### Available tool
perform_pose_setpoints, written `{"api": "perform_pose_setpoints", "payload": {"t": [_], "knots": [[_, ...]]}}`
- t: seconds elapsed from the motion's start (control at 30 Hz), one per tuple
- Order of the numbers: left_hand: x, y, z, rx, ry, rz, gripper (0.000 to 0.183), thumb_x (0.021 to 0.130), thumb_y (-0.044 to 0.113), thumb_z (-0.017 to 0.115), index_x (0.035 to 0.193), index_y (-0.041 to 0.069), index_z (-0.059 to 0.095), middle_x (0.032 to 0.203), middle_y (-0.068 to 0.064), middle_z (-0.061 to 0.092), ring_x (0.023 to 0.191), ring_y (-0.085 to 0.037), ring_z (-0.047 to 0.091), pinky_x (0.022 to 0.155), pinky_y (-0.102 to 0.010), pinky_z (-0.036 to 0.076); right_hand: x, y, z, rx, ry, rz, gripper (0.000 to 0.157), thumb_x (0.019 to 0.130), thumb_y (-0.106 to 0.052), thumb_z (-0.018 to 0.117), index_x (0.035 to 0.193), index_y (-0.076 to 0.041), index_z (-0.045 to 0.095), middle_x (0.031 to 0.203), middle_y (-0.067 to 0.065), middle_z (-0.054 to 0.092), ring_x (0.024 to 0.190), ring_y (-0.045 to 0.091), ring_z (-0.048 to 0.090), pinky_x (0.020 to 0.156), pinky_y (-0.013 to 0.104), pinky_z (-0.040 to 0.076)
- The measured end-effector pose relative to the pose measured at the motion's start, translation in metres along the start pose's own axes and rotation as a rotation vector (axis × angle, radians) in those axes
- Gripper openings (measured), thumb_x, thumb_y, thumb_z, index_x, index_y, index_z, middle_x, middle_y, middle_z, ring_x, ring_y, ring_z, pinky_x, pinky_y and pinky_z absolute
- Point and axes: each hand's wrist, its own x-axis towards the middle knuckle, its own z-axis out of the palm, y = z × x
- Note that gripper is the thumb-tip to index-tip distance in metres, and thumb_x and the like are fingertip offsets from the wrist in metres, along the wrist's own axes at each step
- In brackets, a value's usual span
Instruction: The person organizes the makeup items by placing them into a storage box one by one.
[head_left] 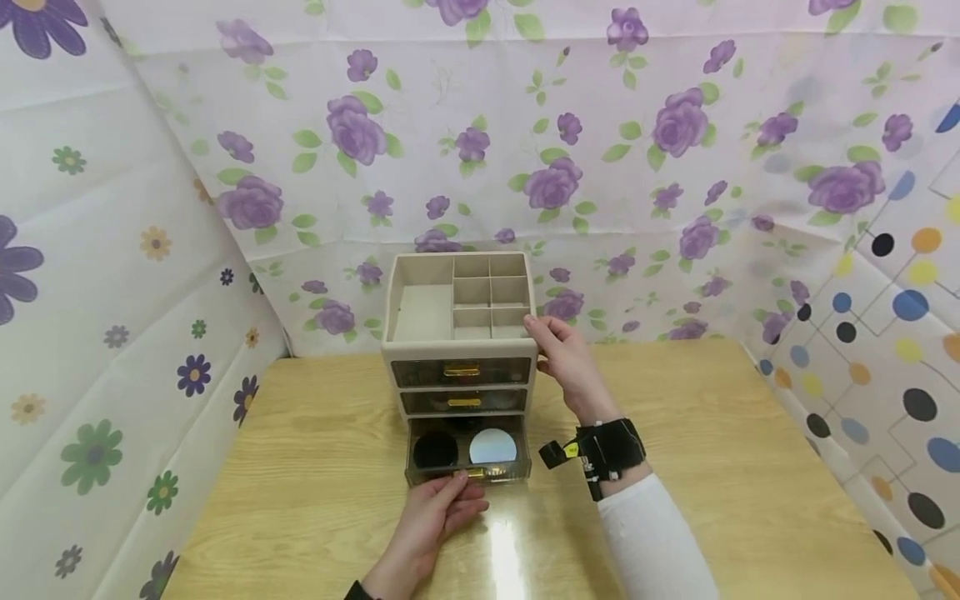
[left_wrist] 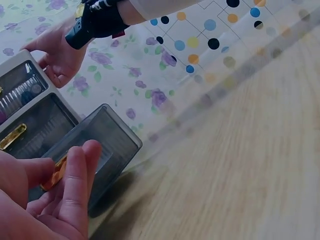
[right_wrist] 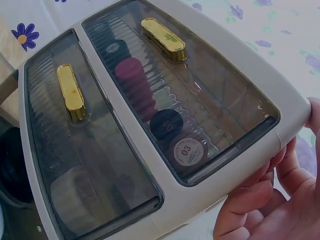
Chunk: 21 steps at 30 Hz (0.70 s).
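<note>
A cream cosmetics organizer (head_left: 420,346) stands on the table, with an open compartment top and three smoky see-through drawers with gold handles. The bottom drawer (head_left: 420,473) is pulled out; a round black thing (head_left: 435,451) and a round pale, mirror-like thing (head_left: 492,447) lie inside. My left hand (head_left: 431,521) pinches that drawer's gold handle (left_wrist: 54,174) between thumb and fingers. At the organizer's right side, my right hand (head_left: 567,362) grips the upper edge, thumb on the rim and fingers against the side. Small lidded containers (right_wrist: 167,125) show through the closed top drawer (right_wrist: 215,95).
The wooden table (head_left: 697,467) extends to both sides and in front of the organizer. Close behind it hangs a flowered cloth (head_left: 480,142), with patterned cloths at the left (head_left: 127,333) and right (head_left: 892,350). The organizer's top compartments (head_left: 427,312) hold nothing visible.
</note>
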Motion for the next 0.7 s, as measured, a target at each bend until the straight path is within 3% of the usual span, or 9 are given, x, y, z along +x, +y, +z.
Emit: {"api": "perform_pose_setpoints", "payload": {"t": [0.23, 0.47, 0.7], "knots": [[0.017, 0.006, 0.004, -0.007, 0.040, 0.025, 0.046, 0.112, 0.025, 0.061, 0.129, -0.017, 0.060, 0.099, -0.011, 0.076, 0.089, -0.019, 0.078, 0.083, -0.028, 0.061, 0.001, 0.001, -0.001, 0.007, 0.004, -0.014, 0.034, 0.106, -0.047, 0.068, 0.096, -0.014, 0.063, 0.097, 0.002, 0.061, 0.094, 0.019, 0.066, 0.082, 0.039, 0.046], [0.031, 0.011, 0.007, -0.009, 0.032, 0.049, 0.046, 0.112, 0.025, 0.061, 0.130, -0.017, 0.059, 0.098, -0.010, 0.075, 0.088, -0.018, 0.078, 0.084, -0.028, 0.061, 0.003, 0.003, -0.003, 0.019, 0.028, -0.010, 0.032, 0.108, -0.044, 0.066, 0.095, -0.015, 0.062, 0.099, 0.002, 0.061, 0.092, 0.018, 0.066, 0.078, 0.034, 0.048], [0.042, 0.013, 0.006, -0.003, 0.080, 0.074, 0.043, 0.112, 0.027, 0.062, 0.125, -0.014, 0.063, 0.096, -0.009, 0.075, 0.086, -0.017, 0.077, 0.082, -0.028, 0.061, 0.003, 0.005, 0.001, 0.017, 0.019, -0.007, 0.033, 0.107, -0.046, 0.067, 0.099, -0.014, 0.063, 0.101, 0.003, 0.062, 0.095, 0.020, 0.066, 0.081, 0.036, 0.050]]}}
